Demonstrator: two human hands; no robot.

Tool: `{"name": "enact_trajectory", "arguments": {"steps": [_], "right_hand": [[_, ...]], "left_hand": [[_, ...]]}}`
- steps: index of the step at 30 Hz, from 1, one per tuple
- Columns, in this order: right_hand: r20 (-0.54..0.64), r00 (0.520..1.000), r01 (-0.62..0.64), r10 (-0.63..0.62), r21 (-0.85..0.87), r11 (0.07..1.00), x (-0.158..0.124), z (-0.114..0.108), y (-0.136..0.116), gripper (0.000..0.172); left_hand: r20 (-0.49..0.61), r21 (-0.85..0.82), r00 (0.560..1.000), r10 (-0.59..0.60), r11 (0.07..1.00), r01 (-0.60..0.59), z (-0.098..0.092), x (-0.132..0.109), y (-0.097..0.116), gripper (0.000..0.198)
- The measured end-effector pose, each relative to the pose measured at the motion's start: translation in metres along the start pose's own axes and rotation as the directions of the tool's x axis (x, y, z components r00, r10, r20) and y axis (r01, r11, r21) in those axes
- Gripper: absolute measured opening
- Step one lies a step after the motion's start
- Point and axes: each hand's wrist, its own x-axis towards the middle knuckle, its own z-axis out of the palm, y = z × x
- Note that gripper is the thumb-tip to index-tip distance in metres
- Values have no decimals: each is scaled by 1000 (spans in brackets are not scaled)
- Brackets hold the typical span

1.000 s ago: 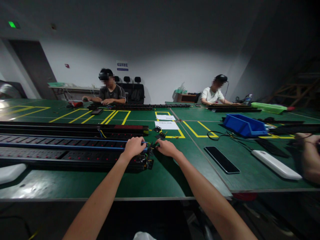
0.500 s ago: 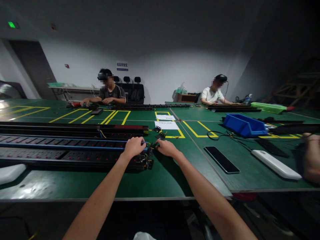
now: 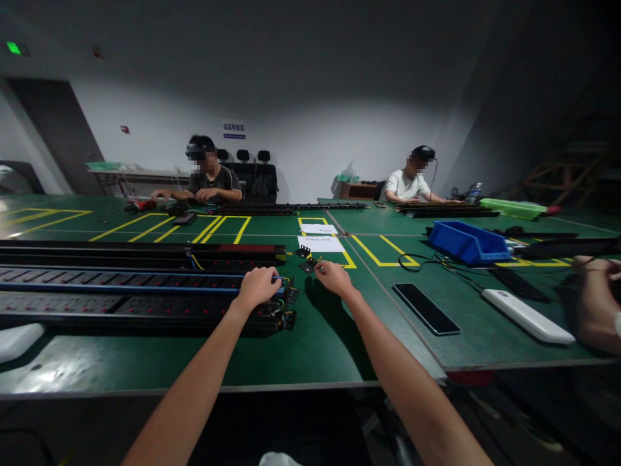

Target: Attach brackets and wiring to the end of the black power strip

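Note:
Long black power strips [image 3: 182, 304] with rows of sockets lie side by side at the left of the table. My left hand [image 3: 259, 287] is closed over the right end of the blue-edged power strip [image 3: 145, 279]. Beside that end, a small black end piece [image 3: 292, 291] hangs from thin wires. My right hand [image 3: 334, 278] is pinched at the edge of a black end plate [image 3: 308, 266] with a yellow wire, apart from the strips. Its fingertips are partly hidden. Another black end plate [image 3: 304, 251] lies just beyond.
Right of my arms lie a dark phone [image 3: 425, 309] and a white power bank [image 3: 526, 315] with a black cable. A blue bin [image 3: 468, 243] stands behind them. A co-worker's hand [image 3: 596, 278] shows at the right edge; two people sit across the green table [image 3: 310, 362].
My right hand has moved away from the end piece beside my left hand, back and right to the farther end plate. My left hand stays on the strip. The view has shifted slightly.

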Motion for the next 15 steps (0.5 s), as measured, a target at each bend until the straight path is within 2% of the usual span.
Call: {"name": "enact_trajectory", "arguments": {"steps": [4,7,10,15], "right_hand": [[-134,967,-219,219,14,976,7,-5,21,32],[-183,922,-350,341,-16,937,7,-3,28,44],[-168,918,-376,358,-91,922,5,3,31,40],[-57,944,-330,325,-142,933,4,7,34,34]], "left_hand": [[-14,-2,1000,6,1000,-6,0,-1,0,28],[-30,-5,1000,0,1000,-1,1,-2,0,26],[-38,-11,999,-10,1000,9,1,-3,1,25],[-45,-21,999,-26,999,25,3,-5,2,23]]}}
